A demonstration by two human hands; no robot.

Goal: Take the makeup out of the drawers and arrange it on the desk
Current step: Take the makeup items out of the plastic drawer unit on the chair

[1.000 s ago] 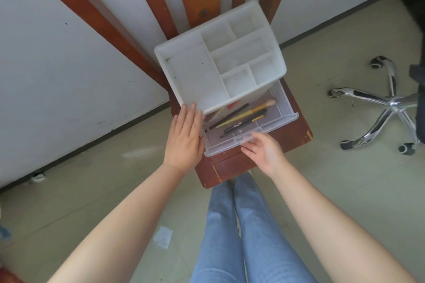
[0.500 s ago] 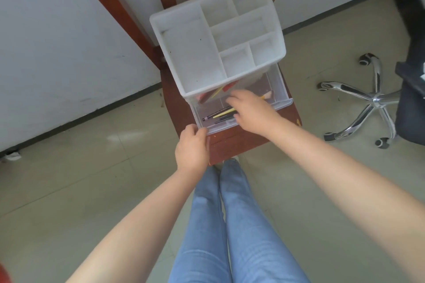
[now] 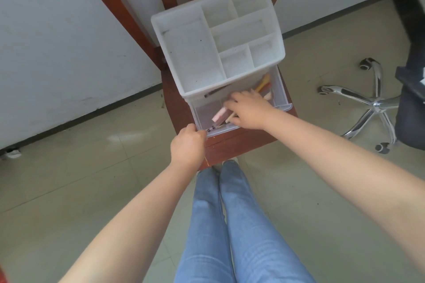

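Left hand grips drawer front corner; right hand inside — apparently curled round makeup sticks.

My right hand covered most of the open drawer, so I could not tell whether its fingers gripped anything. Only ends of the makeup showed: a pink piece below the fingers, yellow and orange sticks running under the organizer. Their kinds were too small to tell. My left hand hid the drawer's front left corner; its fingertips were out of sight. The office chair was cut off by the right edge.
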